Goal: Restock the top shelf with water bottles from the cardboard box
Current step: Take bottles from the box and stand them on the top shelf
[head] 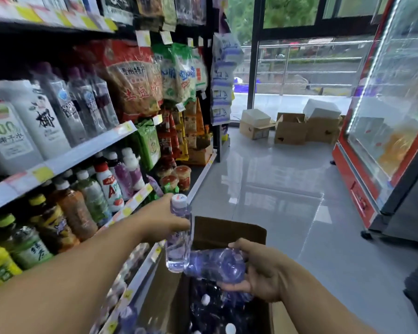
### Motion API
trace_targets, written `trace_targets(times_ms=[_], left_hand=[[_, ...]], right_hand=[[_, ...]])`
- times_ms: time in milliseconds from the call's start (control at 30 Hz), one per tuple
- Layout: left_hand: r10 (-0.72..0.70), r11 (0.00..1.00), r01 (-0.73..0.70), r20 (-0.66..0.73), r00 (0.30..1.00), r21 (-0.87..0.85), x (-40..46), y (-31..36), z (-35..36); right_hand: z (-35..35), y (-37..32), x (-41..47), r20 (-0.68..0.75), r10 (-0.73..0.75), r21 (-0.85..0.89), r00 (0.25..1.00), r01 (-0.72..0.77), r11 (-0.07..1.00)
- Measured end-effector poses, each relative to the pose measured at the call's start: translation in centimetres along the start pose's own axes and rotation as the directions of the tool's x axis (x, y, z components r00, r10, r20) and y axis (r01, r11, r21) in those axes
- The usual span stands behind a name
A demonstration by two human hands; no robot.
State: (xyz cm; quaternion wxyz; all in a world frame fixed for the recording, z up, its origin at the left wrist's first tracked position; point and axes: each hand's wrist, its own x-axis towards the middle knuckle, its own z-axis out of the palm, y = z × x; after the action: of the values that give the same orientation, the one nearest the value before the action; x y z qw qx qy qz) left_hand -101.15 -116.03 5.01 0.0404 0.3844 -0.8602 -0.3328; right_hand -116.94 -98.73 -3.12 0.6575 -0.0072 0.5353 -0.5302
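At the far left, shelves (87,150) are being filled by drinks: tall white cartons (7,133) and clear bottles with purple caps (80,102) are being carried on the upper visible level, and tea and milk bottles (82,201) on the level below. Bags of snacks (130,78) are being displayed further along the rack.

A water bottle (177,237) is being held upright by the left hand (165,219), whose fingers are being curled round its neck just under the white cap; its base is hanging above the left edge of the cardboard box (227,231). A second water bottle (215,265) is being gripped on its side by the right hand (256,268), with the fingers wrapped over its top and the thumb beneath it, just over the open box. The two bottles are touching or nearly so; it cannot be told which. More bottles (210,307) are being kept inside the box, packed close together.

Further right, across the glossy tiled floor (275,189), smaller cartons (290,128) are being stacked beside the window, and a red-framed glass cooler (384,116) is standing at the far right.
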Motion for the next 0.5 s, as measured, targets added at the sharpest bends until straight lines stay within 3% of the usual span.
trace_targets(times_ms=[233,467,500], left_hand=[[0.095,0.981,-0.132,-0.243,0.966,-0.144,-2.5,4.5,-8.8],[0.071,0.973,-0.142,-0.348,0.935,-0.184,-6.1,11.4,-19.6],[0.058,0.972,-0.134,-0.354,0.933,-0.194,-6.7,12.7,-21.7]], right_hand=[[6.4,-3.7,-5.9,0.163,-0.344,0.14,0.925,0.323,0.936],[14.4,-10.5,-15.3,0.391,-0.559,0.305,0.731,0.47,0.828],[15.8,-12.3,-16.6,0.388,-0.551,0.319,0.739,0.453,0.832]])
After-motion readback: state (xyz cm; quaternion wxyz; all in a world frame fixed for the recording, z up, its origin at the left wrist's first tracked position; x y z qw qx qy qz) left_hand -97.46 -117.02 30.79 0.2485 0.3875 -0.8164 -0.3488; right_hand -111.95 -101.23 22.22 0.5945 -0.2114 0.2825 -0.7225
